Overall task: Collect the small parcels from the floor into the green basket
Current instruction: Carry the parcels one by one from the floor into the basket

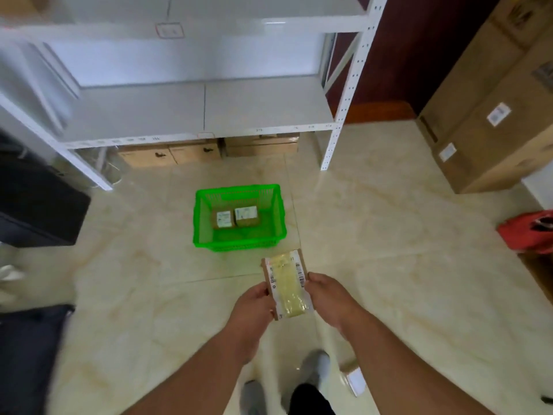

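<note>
Both hands hold one small brown parcel [288, 284] in the air above the tiled floor [389, 250], just this side of the green basket [203, 217]. The left hand [254, 305] grips its left long edge and the right hand [326, 295] closes on its right edge. The parcel's top carries a white shipping label with a barcode along the right side and yellowish tape down the middle; the printed characters are too blurred to read.

Two more small parcels [236, 217] lie side by side in the basket, each with a white label, the print illegible. Another small parcel [353, 377] lies on the floor beside the person's grey shoes [314, 366]. Beyond the basket stands a white metal shelf rack [344, 109]; small numbers along its front edge cannot be made out. Labelled cardboard cartons [484, 124] are stacked at the right.
</note>
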The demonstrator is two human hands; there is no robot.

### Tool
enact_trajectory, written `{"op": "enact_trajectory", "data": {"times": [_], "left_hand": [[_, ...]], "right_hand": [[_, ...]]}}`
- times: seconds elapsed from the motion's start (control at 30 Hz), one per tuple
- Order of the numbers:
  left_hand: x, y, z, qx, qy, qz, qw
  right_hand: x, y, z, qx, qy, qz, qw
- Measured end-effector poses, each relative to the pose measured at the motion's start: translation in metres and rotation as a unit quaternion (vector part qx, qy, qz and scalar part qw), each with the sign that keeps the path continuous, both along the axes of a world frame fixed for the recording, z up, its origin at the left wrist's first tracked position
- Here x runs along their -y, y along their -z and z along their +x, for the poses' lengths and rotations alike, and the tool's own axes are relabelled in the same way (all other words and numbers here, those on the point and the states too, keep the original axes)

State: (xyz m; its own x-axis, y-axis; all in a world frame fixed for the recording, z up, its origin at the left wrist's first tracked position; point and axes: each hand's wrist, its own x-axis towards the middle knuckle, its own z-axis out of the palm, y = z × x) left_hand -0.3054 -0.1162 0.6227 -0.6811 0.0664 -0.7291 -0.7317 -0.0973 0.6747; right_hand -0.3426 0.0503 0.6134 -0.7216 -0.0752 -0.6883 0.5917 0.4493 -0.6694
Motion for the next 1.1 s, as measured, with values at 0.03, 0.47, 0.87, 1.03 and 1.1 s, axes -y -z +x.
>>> {"op": "enact_trajectory", "data": {"times": [0.03, 0.47, 0.87, 1.03, 1.1], "left_hand": [[0.002, -0.002, -0.008, -0.001, -0.011, 0.006, 1.000], [0.006, 0.012, -0.131, 0.039, -0.122, 0.005, 0.992], [0.055, 0.062, -0.224, 0.077, -0.192, 0.036, 0.978], [0.105, 0.102, -0.268, 0.099, -0.195, 0.079, 0.973], [0.127, 0.126, -0.288, 0.108, -0.207, 0.083, 0.969]], "right_hand": [[0.004, -0.002, -0.012, -0.004, -0.009, 0.001, 1.000], [0.024, 0.012, -0.173, 0.009, -0.112, -0.024, 0.993], [0.085, 0.051, -0.274, 0.038, -0.171, 0.031, 0.984], [0.139, 0.079, -0.320, 0.056, -0.171, 0.067, 0.981], [0.165, 0.101, -0.339, 0.062, -0.168, 0.077, 0.981]]}}
